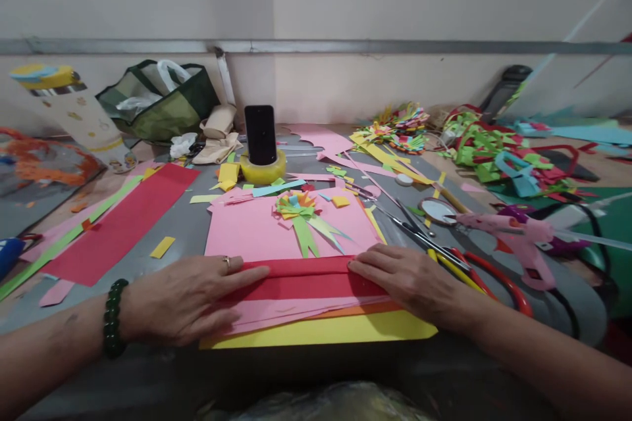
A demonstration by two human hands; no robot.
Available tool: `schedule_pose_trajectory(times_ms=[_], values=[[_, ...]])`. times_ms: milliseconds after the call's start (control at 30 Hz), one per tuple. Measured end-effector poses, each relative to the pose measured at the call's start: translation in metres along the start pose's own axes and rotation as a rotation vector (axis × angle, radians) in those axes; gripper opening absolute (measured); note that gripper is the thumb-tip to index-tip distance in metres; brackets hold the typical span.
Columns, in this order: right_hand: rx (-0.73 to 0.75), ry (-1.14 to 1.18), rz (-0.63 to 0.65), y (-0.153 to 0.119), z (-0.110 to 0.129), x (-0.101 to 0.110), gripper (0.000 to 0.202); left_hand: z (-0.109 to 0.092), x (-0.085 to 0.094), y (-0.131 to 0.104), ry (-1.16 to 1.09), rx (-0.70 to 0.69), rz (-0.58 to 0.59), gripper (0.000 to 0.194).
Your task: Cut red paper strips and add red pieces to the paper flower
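Note:
A red paper strip (306, 286) lies across a stack of pink sheets (241, 230), with its far edge folded over in a narrow band. My left hand (182, 296), wearing a ring and a dark bead bracelet, rests on the strip's left end. Its index finger stretches along the fold and its thumb lies lower, apart from it. On the right end, my right hand (415, 283) presses the fold with fingertips laid flat; its thumb is hidden. Just beyond the strip sits a fringed paper flower (296, 205) with green paper tails. Yellow paper (320, 332) sticks out under the stack.
A phone (261, 135) stands in a yellow tape roll (263, 168). Another red strip (128, 223) lies left. Scissors (444, 256) and a pink glue gun (518, 237) are close to my right arm. Behind stand a bottle (83, 115) and a green bag (165, 108).

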State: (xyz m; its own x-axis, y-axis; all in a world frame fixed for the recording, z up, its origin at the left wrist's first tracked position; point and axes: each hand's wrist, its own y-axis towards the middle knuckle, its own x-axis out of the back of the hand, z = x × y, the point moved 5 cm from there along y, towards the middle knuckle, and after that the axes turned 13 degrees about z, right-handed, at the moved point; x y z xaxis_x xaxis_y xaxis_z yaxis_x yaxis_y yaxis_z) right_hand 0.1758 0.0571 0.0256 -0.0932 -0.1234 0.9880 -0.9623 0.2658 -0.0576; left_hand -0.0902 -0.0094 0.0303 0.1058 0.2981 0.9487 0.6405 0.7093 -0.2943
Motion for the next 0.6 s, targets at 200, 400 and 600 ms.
schedule_pose_trajectory(times_ms=[200,400,600], values=[[0.025,-0.158,0.122,0.005,0.007,0.002,0.051,-0.006,0.001,0.017,-0.032,-0.037,0.106,0.068],[0.026,-0.095,0.118,-0.002,0.002,-0.005,0.048,-0.008,0.004,0.013,-0.004,0.000,0.092,0.066],[0.009,-0.083,0.136,0.005,0.007,-0.001,0.039,-0.034,0.007,0.026,0.090,-0.043,0.046,0.076]])
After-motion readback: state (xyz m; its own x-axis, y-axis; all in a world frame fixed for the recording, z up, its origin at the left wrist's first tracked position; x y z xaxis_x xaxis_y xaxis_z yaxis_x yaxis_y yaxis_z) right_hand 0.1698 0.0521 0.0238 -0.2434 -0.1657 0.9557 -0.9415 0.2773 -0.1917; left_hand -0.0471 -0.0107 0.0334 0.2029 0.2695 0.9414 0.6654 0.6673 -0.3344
